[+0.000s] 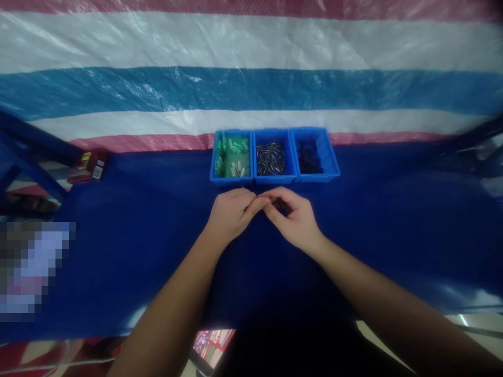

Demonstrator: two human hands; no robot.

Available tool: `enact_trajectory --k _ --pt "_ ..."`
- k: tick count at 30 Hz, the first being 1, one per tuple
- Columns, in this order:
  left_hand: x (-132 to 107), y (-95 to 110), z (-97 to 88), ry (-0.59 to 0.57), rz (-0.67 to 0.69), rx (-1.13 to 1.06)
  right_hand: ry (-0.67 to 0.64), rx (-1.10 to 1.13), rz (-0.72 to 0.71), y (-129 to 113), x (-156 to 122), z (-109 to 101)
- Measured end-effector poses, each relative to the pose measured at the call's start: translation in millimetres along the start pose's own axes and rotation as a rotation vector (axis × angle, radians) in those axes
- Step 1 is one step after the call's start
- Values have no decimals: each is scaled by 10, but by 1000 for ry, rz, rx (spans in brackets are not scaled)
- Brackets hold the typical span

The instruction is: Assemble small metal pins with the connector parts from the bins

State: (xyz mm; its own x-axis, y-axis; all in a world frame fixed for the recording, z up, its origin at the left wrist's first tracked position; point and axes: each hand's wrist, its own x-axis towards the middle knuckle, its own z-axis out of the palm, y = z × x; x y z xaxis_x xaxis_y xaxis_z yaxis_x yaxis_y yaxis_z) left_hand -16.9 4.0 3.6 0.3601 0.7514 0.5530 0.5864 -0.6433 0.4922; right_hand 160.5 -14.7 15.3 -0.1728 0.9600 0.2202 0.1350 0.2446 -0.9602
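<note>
Slender metal pieces (271, 159) lie jumbled, sharing no axis, in the middle blue bin (275, 179), just beyond the right hand (294, 215), the nearer one; its fingertips meet those of the left hand (232, 213), any pinched piece impossible to tell; leftward on the desk (149, 235), a red box (87, 166) bears unreadable labels.

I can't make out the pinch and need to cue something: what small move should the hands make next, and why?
Probably tilt the right hand slightly without parting the fingertips: they meet those of the left hand just in front of the middle blue bin, and the fingers hide whatever might be between them.
</note>
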Motion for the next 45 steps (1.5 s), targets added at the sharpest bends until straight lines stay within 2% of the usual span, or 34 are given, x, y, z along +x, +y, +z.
enact_trajectory --k 4,8,15,20,30,38,45 --pt "8 37 -11 -15 -30 -40 43 -88 -13 2 9 -4" --pt "16 93 -21 -12 -61 -62 101 -47 -18 30 27 -13" --pt "1 103 0 -13 -67 -59 157 125 173 51 46 -1" --pt "-1 102 18 5 -96 -48 199 233 223 41 62 19" --pt "-25 56 66 47 -65 34 177 220 239 18 58 32" --pt "-17 56 36 -11 -140 15 195 162 226 -3 68 7" --pt "20 68 0 -13 -112 92 170 163 203 -13 45 22"
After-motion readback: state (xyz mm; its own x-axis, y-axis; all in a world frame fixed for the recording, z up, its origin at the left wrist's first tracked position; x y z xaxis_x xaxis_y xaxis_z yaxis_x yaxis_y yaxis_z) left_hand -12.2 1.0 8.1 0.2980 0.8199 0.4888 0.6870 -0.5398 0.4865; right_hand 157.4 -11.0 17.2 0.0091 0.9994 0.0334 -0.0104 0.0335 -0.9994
